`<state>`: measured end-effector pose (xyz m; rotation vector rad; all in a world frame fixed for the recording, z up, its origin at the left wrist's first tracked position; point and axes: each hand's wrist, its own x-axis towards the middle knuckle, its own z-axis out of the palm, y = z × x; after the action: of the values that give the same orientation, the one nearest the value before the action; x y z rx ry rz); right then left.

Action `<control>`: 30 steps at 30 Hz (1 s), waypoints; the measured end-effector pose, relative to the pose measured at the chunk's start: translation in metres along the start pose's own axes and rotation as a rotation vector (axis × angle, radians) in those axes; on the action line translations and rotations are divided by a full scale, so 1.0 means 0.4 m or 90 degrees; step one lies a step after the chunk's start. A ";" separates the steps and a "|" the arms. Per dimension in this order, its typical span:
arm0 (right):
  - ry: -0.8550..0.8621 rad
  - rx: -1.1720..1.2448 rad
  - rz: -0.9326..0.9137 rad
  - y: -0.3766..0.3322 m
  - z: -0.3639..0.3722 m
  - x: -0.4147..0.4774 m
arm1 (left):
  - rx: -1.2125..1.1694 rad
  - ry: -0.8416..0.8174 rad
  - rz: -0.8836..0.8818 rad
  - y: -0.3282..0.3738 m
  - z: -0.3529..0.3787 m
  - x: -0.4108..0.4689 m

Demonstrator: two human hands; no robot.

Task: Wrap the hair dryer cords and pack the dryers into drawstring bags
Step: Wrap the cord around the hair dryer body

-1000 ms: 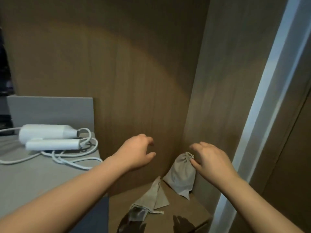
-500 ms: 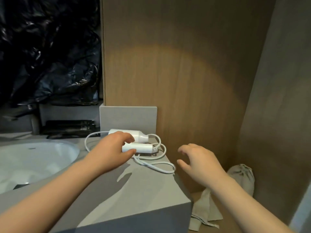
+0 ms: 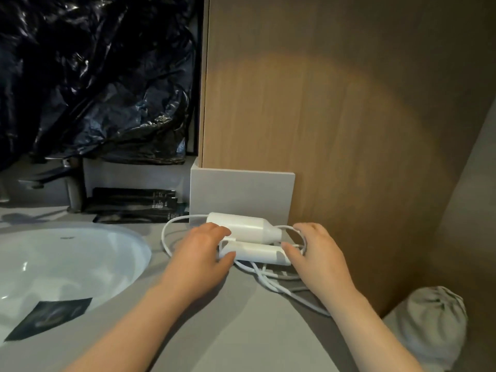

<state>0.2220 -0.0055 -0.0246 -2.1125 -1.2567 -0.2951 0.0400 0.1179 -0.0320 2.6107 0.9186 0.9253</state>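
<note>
Sink (image 3: 112,242): set into the counter at far left; a dark packet (image 3: 48,316) is lying in the basin. No part in the task is judged.
Counter (image 3: 228,331): grey; the work is being carried on its right end.
Left hand (image 3: 200,253): fingers are curled over the rear end of the dryer and the thumb is pressed to the folded handle. A grasp is judged to be made.
Dryer (image 3: 241,226): white, lying on its side against the grey upstand, handle folded alongside the barrel. Not lifted, not bagged.
Cord (image 3: 268,280): loose loops are spread on the counter to the left, in front and to the right of the dryer. No wrapping is seen; this step is judged not yet begun.
Right hand (image 3: 319,253): the thumb is laid on the handle's end and the fingers are curled over the loops beside the nozzle. Whether anything is actually clasped cannot be told.
Bag (image 3: 432,323): pale cloth, at lower right below counter level, well apart from the dryer. It is seen bulging and gathered at the top; one dryer is judged already packed.
Outstanding: cord to be wound, dryer to be bagged, string to be drawn. No empty bag is in view.
</note>
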 end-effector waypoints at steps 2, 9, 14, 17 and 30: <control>0.003 0.051 0.050 0.001 0.029 -0.008 | -0.020 0.002 0.014 -0.006 0.010 0.002; 0.082 0.215 0.049 0.003 0.044 -0.035 | -0.048 0.023 0.045 -0.007 0.022 0.000; 0.062 0.399 0.029 -0.004 0.035 -0.055 | -0.056 -0.012 0.046 -0.017 0.022 -0.006; 0.057 0.418 0.024 -0.003 0.034 -0.059 | -0.054 -0.056 0.067 -0.028 0.021 -0.006; 0.031 0.532 0.028 -0.007 0.026 -0.060 | 0.049 -0.005 0.182 -0.064 0.042 0.015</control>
<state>0.2057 -0.0147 -0.0434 -1.3958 -1.0476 0.1815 0.0417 0.1415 -0.0525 2.8604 0.5988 0.9610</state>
